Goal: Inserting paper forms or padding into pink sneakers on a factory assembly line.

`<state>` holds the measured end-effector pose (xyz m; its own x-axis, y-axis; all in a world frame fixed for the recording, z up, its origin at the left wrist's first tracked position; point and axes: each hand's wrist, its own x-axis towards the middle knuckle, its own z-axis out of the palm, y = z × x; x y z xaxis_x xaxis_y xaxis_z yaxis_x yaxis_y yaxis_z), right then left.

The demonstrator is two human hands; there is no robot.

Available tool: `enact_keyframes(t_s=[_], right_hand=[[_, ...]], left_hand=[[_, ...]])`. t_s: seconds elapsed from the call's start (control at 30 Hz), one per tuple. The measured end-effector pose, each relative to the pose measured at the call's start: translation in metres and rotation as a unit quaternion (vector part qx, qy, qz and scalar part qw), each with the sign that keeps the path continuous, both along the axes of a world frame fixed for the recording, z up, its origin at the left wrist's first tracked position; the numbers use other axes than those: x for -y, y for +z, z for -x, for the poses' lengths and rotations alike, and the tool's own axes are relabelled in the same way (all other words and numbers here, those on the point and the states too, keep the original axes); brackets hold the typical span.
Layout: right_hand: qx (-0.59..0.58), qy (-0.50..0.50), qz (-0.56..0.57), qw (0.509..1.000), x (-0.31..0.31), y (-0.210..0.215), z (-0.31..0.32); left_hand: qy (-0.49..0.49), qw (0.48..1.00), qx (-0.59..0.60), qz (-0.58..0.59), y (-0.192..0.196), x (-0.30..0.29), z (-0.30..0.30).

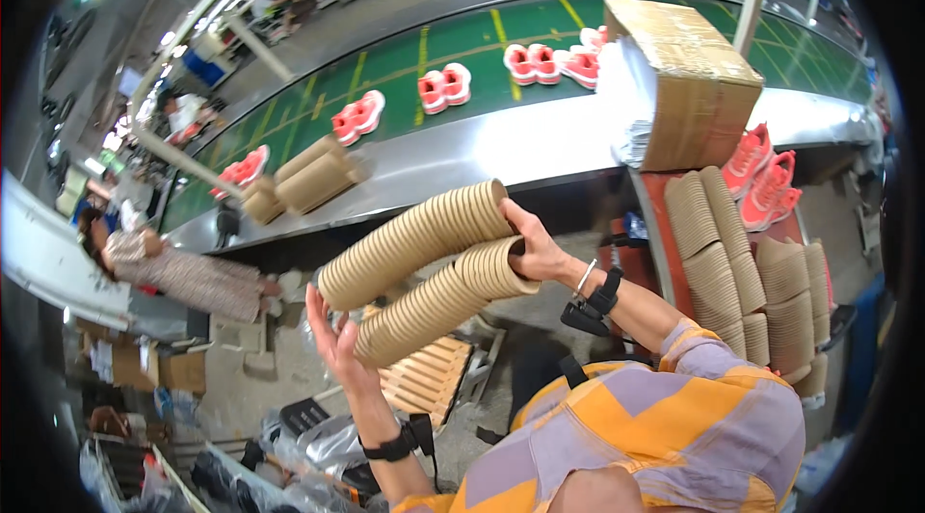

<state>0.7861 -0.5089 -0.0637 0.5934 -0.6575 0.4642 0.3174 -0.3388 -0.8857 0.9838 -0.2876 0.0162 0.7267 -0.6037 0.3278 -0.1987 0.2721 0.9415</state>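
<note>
Two long stacks of nested, curved brown cardboard pieces hang side by side in the air in front of me: the upper stack point(414, 238) and the lower stack point(438, 306). Both slant up to the right. My right hand point(540, 248) grips their right ends, with fingers at the openings. At the opposite ends, my left hand point(335, 340) presses in, its fingers partly behind the stacks. The two hands squeeze the stacks lengthwise between them. Beyond the stacks is the metal ledge of a green conveyor belt point(395, 94).
Coral shoes point(444, 87) stand in pairs along the belt. More brown stacks point(313, 181) lie on its ledge. At right, a cardboard box point(694, 108) sits above a red shelf with brown stacks point(713, 263) and coral shoes point(761, 176). A wooden slatted stool point(429, 373) stands below my hands. A person point(183, 272) is at left.
</note>
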Motion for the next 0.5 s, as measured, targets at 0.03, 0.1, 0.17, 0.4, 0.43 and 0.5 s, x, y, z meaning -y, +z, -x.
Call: enact_keyframes(t_s=[0.03, 0.1, 0.17, 0.4, 0.43, 0.5], right_hand=[[-0.018, -0.028, 0.007, 0.999, 0.021, -0.005, 0.004], [-0.059, -0.089, 0.031, 0.994, 0.064, -0.018, 0.010], [-0.091, -0.120, 0.033, 0.988, 0.103, -0.028, 0.007], [-0.123, -0.151, 0.006, 0.981, 0.249, -0.110, -0.074], [-0.144, -0.158, 0.006, 0.977, 0.260, -0.120, -0.082], [-0.181, -0.167, 0.003, 0.969, 0.290, -0.140, -0.095]], left_hand=[[-0.046, 0.998, -0.032, 0.004, -0.007, 0.033, -0.006], [-0.107, 0.992, -0.070, 0.002, -0.024, 0.094, -0.023], [-0.141, 0.987, -0.082, -0.009, -0.048, 0.148, -0.046], [-0.174, 0.980, -0.088, -0.044, -0.141, 0.319, -0.149], [-0.173, 0.980, -0.089, -0.051, -0.156, 0.336, -0.163], [-0.183, 0.974, -0.117, -0.070, -0.173, 0.373, -0.179]])
